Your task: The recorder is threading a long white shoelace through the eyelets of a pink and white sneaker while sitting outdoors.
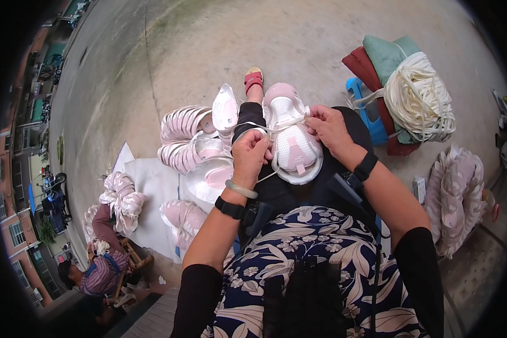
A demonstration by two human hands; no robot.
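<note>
A white mesh and pink shoe upper [296,151] lies across my lap, its toe end pointing away from me. A thin whitish shoelace [287,123] crosses its middle, and a loose stretch of it hangs near my left hand. My left hand [250,151] is closed at the upper's left edge, pinching the lace between thumb and fingers. On the opposite edge, my right hand [328,127] also grips the lace with thumb and forefinger. Part of what sits inside each grip is hidden by the fingers.
Nested pink and white uppers [183,127] lie left of my knee, on a white sheet [152,177]. At right, a large hank of cream laces [419,98] and folded cloth sit on a blue stool [368,115]. Tied uppers [455,197] stand nearer. Another person [104,273] sits at far left.
</note>
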